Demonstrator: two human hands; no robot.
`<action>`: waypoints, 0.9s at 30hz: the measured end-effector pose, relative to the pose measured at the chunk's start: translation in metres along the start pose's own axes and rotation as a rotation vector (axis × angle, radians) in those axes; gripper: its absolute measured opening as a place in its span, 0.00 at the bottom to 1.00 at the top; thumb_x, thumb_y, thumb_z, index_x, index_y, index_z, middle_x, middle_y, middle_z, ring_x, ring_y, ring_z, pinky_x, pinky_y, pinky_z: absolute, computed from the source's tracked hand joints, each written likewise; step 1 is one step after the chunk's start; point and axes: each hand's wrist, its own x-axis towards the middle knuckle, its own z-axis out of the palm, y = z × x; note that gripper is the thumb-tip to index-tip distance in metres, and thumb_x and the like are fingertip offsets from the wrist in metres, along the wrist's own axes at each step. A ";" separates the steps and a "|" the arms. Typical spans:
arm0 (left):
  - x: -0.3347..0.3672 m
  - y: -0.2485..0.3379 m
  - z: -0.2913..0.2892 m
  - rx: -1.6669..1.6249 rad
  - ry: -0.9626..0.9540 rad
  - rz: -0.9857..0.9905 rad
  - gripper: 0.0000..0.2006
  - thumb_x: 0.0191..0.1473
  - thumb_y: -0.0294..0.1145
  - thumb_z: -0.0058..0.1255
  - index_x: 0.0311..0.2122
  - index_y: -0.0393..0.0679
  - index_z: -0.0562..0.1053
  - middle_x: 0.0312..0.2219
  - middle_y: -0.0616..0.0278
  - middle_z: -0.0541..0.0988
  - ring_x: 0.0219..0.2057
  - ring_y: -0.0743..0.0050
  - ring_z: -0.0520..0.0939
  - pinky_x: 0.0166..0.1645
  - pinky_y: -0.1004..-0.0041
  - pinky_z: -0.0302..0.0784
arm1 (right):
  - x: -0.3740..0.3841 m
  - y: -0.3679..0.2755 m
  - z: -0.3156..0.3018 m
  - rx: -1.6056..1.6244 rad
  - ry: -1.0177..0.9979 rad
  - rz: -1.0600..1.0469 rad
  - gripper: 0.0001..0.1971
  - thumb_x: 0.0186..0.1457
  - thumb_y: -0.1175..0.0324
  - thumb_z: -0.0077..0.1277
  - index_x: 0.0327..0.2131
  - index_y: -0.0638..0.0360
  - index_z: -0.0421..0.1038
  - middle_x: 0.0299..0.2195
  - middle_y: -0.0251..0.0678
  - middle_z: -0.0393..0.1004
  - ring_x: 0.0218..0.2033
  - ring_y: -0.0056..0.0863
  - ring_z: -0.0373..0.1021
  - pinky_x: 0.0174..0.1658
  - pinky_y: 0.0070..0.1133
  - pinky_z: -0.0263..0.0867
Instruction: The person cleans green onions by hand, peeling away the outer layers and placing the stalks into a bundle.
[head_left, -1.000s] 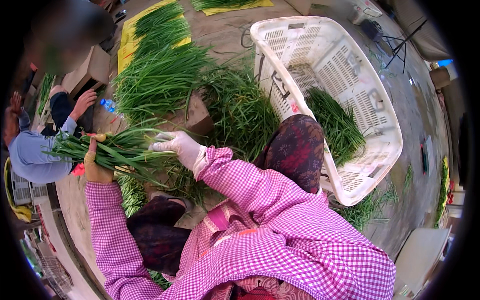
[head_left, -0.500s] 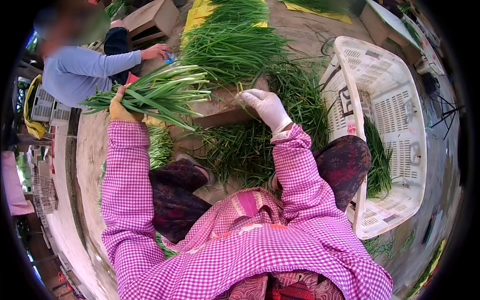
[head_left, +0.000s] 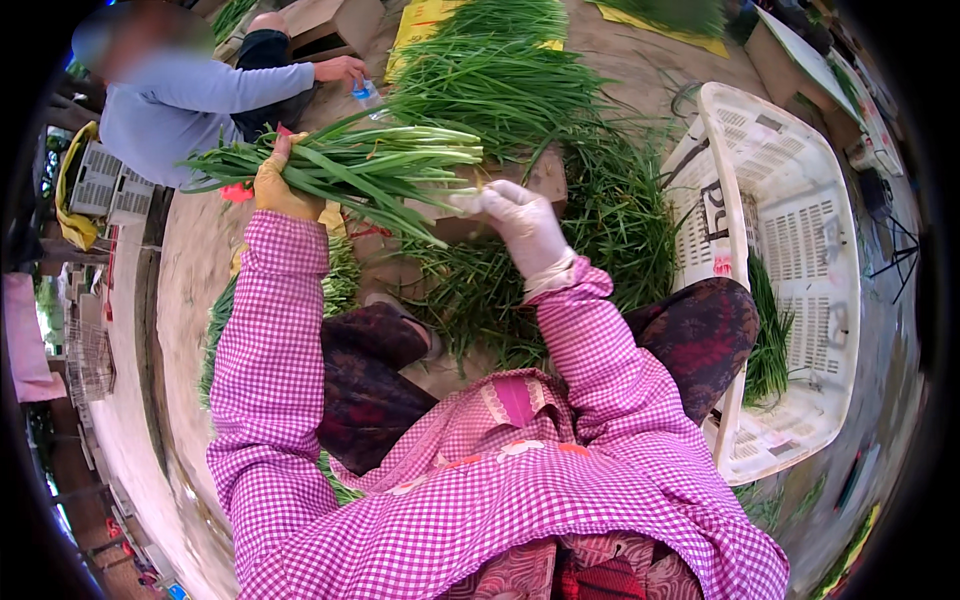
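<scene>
My left hand (head_left: 285, 188), in a yellowish glove, is wrapped round a bunch of green garlic chives (head_left: 345, 170). The bunch lies sideways in the air, its pale stem ends pointing right. Close against those ends is my right hand (head_left: 520, 220), in a thin white glove, with thumb and fingers pinched together. A thin yellowish leaf strip shows at its fingertips; blur hides its exact grip. Below and behind the hands, loose green leaves (head_left: 620, 230) are heaped on the ground beside a low brownish block (head_left: 545, 185).
A large pile of chives (head_left: 490, 85) lies ahead on yellow sheeting (head_left: 415, 35). To my right stands a white slatted crate (head_left: 800, 240) with chives (head_left: 768, 345) inside. At the far left a person in a light blue top (head_left: 200, 100) holds a clear bottle (head_left: 367, 96).
My right hand has come up to the pale stem ends, closing the earlier gap. The bunch has shifted right in view. More of the other person's bottle shows, and the whole view has shifted slightly.
</scene>
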 end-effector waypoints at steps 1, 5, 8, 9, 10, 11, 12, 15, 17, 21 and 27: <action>-0.002 0.004 -0.002 -0.012 0.018 0.013 0.12 0.56 0.36 0.43 0.35 0.36 0.70 0.33 0.54 0.76 0.36 0.57 0.76 0.45 0.55 0.71 | 0.002 -0.005 -0.011 -0.029 -0.055 -0.025 0.10 0.54 0.68 0.48 0.34 0.65 0.73 0.33 0.33 0.76 0.34 0.17 0.69 0.43 0.16 0.62; 0.004 0.011 -0.009 -0.040 0.064 0.056 0.11 0.56 0.35 0.43 0.36 0.37 0.70 0.32 0.56 0.76 0.37 0.59 0.76 0.46 0.57 0.71 | 0.007 -0.015 -0.049 -0.868 0.303 0.080 0.15 0.57 0.60 0.47 0.31 0.63 0.75 0.27 0.31 0.77 0.27 0.17 0.70 0.34 0.14 0.63; 0.005 0.011 -0.014 -0.026 0.064 0.070 0.11 0.56 0.35 0.43 0.35 0.36 0.70 0.32 0.55 0.76 0.36 0.59 0.76 0.46 0.57 0.71 | 0.009 -0.010 -0.045 -0.766 0.390 0.033 0.12 0.54 0.63 0.51 0.29 0.62 0.76 0.26 0.30 0.76 0.27 0.17 0.69 0.35 0.15 0.63; 0.006 0.010 -0.014 -0.013 0.050 0.079 0.11 0.55 0.35 0.43 0.34 0.36 0.70 0.32 0.55 0.75 0.35 0.58 0.76 0.46 0.56 0.71 | 0.008 -0.015 -0.034 -0.808 0.397 -0.006 0.10 0.53 0.64 0.52 0.30 0.62 0.75 0.28 0.31 0.76 0.29 0.18 0.69 0.37 0.15 0.64; 0.007 0.009 -0.015 0.001 0.037 0.088 0.11 0.55 0.35 0.43 0.34 0.36 0.70 0.31 0.54 0.75 0.34 0.57 0.76 0.45 0.56 0.70 | 0.008 -0.017 -0.027 -0.849 0.405 -0.045 0.09 0.52 0.66 0.53 0.31 0.62 0.75 0.29 0.31 0.76 0.31 0.19 0.70 0.38 0.15 0.64; 0.007 0.007 -0.014 -0.029 0.031 0.072 0.11 0.54 0.34 0.43 0.33 0.36 0.70 0.31 0.54 0.75 0.34 0.58 0.76 0.45 0.57 0.71 | 0.008 -0.016 -0.025 -0.862 0.396 -0.196 0.08 0.51 0.68 0.53 0.33 0.62 0.74 0.32 0.33 0.76 0.34 0.21 0.70 0.40 0.16 0.64; 0.006 0.004 -0.012 -0.024 0.009 0.075 0.10 0.54 0.33 0.43 0.33 0.36 0.70 0.30 0.55 0.75 0.34 0.59 0.76 0.44 0.58 0.71 | 0.009 -0.015 -0.023 -0.872 0.385 -0.345 0.08 0.50 0.69 0.54 0.34 0.61 0.74 0.34 0.35 0.75 0.37 0.23 0.70 0.42 0.17 0.64; -0.001 -0.001 -0.003 0.033 -0.083 0.093 0.09 0.54 0.33 0.44 0.34 0.37 0.68 0.29 0.57 0.74 0.32 0.63 0.76 0.41 0.63 0.73 | 0.007 -0.027 -0.002 -0.797 0.370 -0.646 0.09 0.48 0.76 0.52 0.36 0.59 0.73 0.39 0.37 0.74 0.42 0.29 0.70 0.46 0.21 0.64; -0.001 -0.008 0.000 0.080 -0.050 0.101 0.10 0.56 0.33 0.42 0.33 0.35 0.70 0.30 0.53 0.75 0.33 0.58 0.76 0.43 0.60 0.72 | 0.005 -0.037 0.014 -0.930 0.330 -0.803 0.08 0.47 0.74 0.54 0.34 0.58 0.73 0.36 0.35 0.75 0.40 0.30 0.70 0.43 0.23 0.65; -0.021 -0.019 0.026 0.237 -0.046 0.001 0.11 0.56 0.34 0.41 0.33 0.36 0.71 0.28 0.55 0.76 0.31 0.62 0.77 0.40 0.64 0.74 | 0.008 -0.028 0.039 -1.278 0.175 -0.899 0.08 0.42 0.69 0.56 0.30 0.51 0.73 0.34 0.29 0.75 0.36 0.29 0.69 0.43 0.26 0.60; -0.032 -0.034 0.038 0.315 -0.071 -0.076 0.11 0.55 0.35 0.44 0.31 0.37 0.72 0.28 0.54 0.77 0.30 0.64 0.78 0.37 0.67 0.76 | 0.016 -0.013 0.041 -1.547 0.128 -0.884 0.07 0.43 0.66 0.55 0.28 0.50 0.69 0.30 0.28 0.72 0.36 0.32 0.67 0.44 0.29 0.58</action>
